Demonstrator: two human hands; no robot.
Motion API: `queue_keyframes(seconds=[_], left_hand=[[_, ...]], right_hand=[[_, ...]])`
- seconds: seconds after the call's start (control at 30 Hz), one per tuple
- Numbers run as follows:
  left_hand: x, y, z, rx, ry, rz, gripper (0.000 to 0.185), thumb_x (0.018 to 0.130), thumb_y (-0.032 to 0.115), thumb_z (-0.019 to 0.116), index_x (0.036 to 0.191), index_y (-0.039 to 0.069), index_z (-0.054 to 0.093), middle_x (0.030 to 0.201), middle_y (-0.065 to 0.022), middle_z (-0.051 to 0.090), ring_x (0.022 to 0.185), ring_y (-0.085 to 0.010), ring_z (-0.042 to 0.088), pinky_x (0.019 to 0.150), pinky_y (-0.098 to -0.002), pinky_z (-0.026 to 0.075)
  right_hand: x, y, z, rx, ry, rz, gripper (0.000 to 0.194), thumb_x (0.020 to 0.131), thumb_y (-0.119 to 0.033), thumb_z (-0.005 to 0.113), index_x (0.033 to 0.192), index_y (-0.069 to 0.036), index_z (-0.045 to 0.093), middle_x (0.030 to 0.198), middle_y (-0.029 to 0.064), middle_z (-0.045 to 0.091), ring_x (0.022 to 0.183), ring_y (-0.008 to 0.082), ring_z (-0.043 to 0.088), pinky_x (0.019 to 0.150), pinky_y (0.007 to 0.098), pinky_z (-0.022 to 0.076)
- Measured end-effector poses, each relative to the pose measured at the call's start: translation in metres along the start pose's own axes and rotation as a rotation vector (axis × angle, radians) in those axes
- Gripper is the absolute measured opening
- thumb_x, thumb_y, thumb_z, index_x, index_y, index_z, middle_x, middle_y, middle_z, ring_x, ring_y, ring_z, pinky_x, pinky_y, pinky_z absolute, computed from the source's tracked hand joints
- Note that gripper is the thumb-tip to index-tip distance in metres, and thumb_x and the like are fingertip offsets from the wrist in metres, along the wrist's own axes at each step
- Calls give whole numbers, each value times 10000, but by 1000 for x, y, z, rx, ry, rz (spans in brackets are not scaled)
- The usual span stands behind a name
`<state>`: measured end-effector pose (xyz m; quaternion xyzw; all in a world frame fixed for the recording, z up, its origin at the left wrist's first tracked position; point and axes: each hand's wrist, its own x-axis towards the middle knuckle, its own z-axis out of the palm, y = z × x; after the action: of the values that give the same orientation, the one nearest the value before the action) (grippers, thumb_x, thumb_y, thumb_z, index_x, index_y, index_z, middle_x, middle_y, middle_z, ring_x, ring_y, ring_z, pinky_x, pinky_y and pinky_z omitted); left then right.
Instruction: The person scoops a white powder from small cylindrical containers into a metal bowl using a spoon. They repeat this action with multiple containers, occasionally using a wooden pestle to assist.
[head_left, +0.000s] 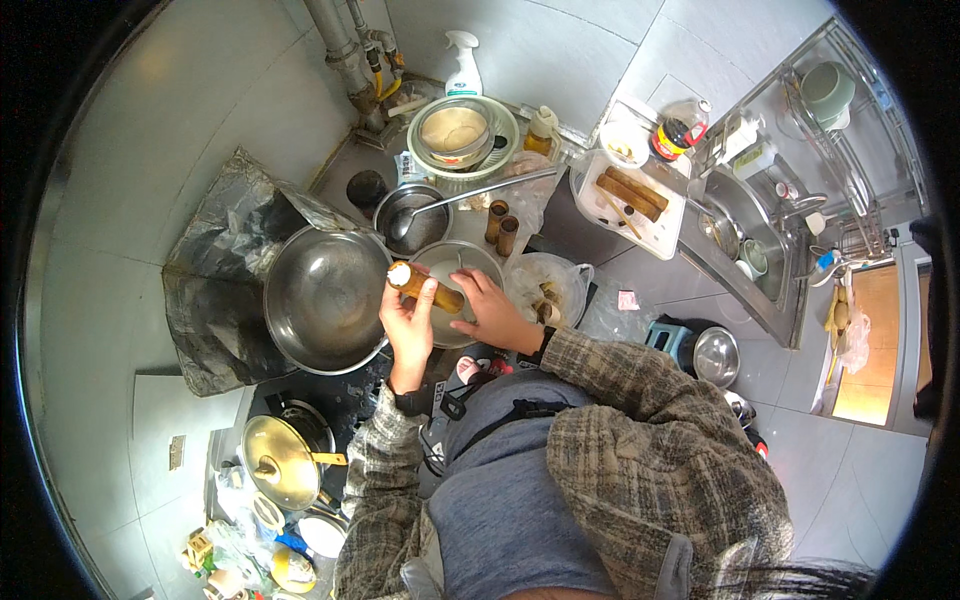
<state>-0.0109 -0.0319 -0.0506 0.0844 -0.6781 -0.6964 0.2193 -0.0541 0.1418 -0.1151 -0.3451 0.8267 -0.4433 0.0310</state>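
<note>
My left hand (409, 324) grips a brown bamboo tube (448, 299), tilted, with white filling showing at its upper end. Close to the tube's lower end, my right hand (491, 316) has its fingers apart and seems to hold nothing. Both hands are above a metal bowl (480, 253) with pale, cloudy contents, partly hidden by them. Two more bamboo tubes (507, 235) stand upright just beyond the bowl. To the left sits a large steel wok (326, 300). A smaller pan (394, 217) behind it has a long-handled ladle (480, 192) resting across it.
A foil splash guard (217, 277) stands left of the wok. Right of the bowl is a clear plastic bag (570, 281) with scraps. Bamboo pieces (632, 193) lie on a white tray (664, 238) near the sink (780, 289). A lidded pot (274, 461) is at lower left.
</note>
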Motion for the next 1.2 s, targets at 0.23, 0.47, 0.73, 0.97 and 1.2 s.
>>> queue_keyframes(seconds=[0.23,0.47,0.73,0.97,1.2], left_hand=[[-4,7,12,22,-59,16,313,944,47,797,1226,-4,670,1133,-66,721,1040,-156,703,919,-319,577],[-10,37,1,85,-95,306,720,1053,489,627,1497,-48,445,1356,-196,612,1265,-289,614,1110,-428,474],[-9,-12,-13,768,-540,-26,344,994,145,703,1306,5,666,1336,-258,674,1264,-376,659,1100,-428,493],[4,-3,-17,488,-266,161,300,854,-71,781,1130,46,779,998,-97,740,872,-219,706,865,-317,559],[7,30,11,43,-304,36,607,814,19,891,1365,11,638,1167,-42,716,1142,-174,689,1033,-326,512]], right_hand=[[23,-25,-23,123,120,-85,502,857,-256,793,1261,-22,610,1177,207,635,1081,438,611,923,497,495],[19,-36,-51,130,155,-73,492,879,-256,838,1239,4,626,1174,192,629,1077,385,625,917,443,521],[18,-27,-68,136,175,-26,470,876,-232,843,1229,4,641,1147,174,654,1045,339,647,883,392,531],[16,-11,-70,168,166,-2,469,866,-214,847,1237,-6,651,1148,155,663,995,320,667,835,378,559],[16,-9,-52,252,148,22,501,850,-244,842,1231,11,640,1168,200,667,1066,397,667,905,431,544]])
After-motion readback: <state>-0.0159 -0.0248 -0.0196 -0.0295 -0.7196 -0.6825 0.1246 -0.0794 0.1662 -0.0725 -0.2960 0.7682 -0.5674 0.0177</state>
